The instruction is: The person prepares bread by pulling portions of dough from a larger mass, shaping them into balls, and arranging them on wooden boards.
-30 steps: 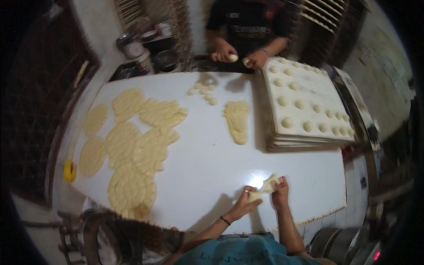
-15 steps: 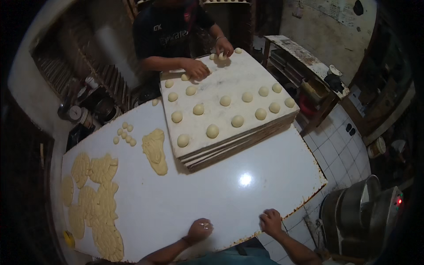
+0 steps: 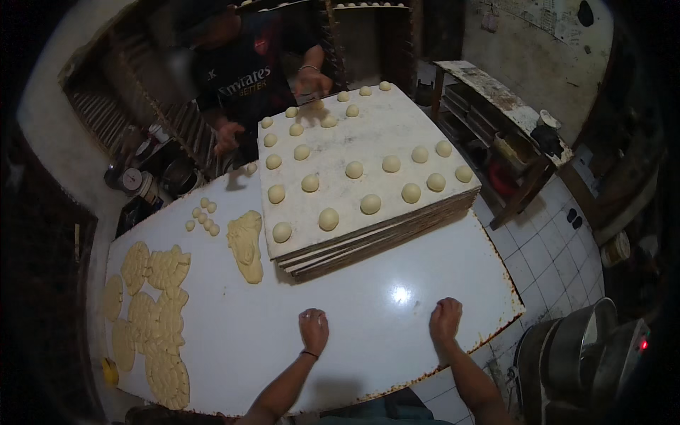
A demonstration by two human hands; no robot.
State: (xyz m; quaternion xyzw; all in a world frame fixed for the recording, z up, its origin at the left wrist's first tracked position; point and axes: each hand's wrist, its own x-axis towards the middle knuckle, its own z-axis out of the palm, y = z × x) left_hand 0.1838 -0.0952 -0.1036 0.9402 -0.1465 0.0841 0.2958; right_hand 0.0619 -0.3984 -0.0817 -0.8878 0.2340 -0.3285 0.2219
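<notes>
My left hand is over the white tabletop, its fingers curled down; small pale specks show on them. To its right, my right hand is also curled, near the table's right edge. Whatever either palm covers, if anything, is hidden. Beyond my hands, a stack of floured boards bears round dough balls in loose rows. Left of the stack lies a long lump of dough. Several small dough balls cluster farther left, and flattened scored dough pieces cover the table's left end.
Across the stack stands a co-worker in a dark shirt, one hand over the boards' far edge. A dial scale stands at the left. Right are a wooden bench and a metal mixing bowl.
Both my hands have moved forward from the table's near edge. The co-worker's hands have drawn back from the boards, and more dough balls show at the far left side.
</notes>
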